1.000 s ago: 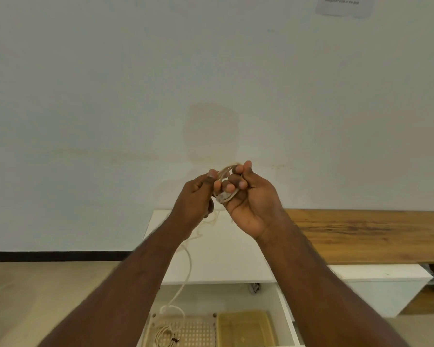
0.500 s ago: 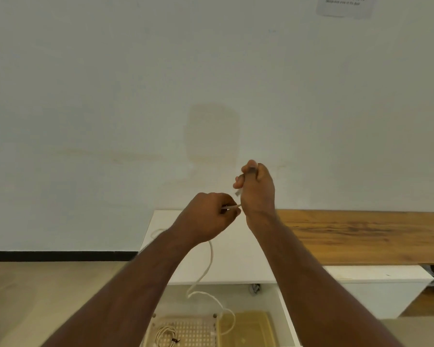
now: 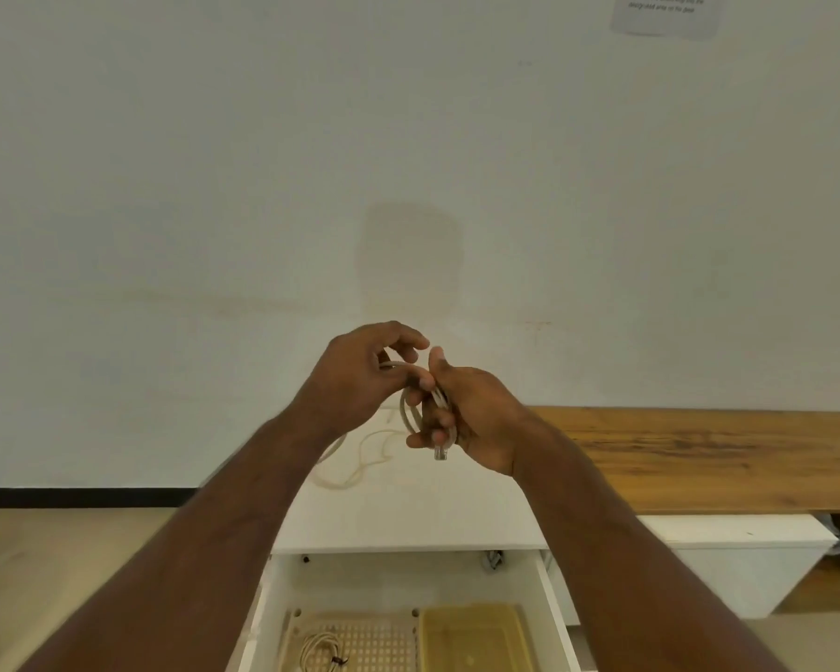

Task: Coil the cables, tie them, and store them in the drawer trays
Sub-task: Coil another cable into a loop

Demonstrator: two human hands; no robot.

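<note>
A beige cable [image 3: 411,414] is partly wound into small loops that my right hand [image 3: 476,419] grips, with its clear plug hanging below the fingers. My left hand [image 3: 360,375] pinches the running strand just left of the loops, held chest-high before the wall. The loose tail [image 3: 360,458] trails down onto the white cabinet top [image 3: 408,516]. Below, the open drawer [image 3: 408,579] holds a perforated beige tray [image 3: 374,642] with a coiled, tied cable [image 3: 318,654] in it, and a yellow tray [image 3: 476,637] beside it.
A wooden bench top [image 3: 718,458] runs to the right of the cabinet along the white wall. A paper notice [image 3: 665,12] hangs on the wall at top right. Tan floor lies to the left of the cabinet.
The hands have come together again; my left hand has risen and brought the strand over to the loops in my right hand. The tail has lifted out of the drawer onto the cabinet top.
</note>
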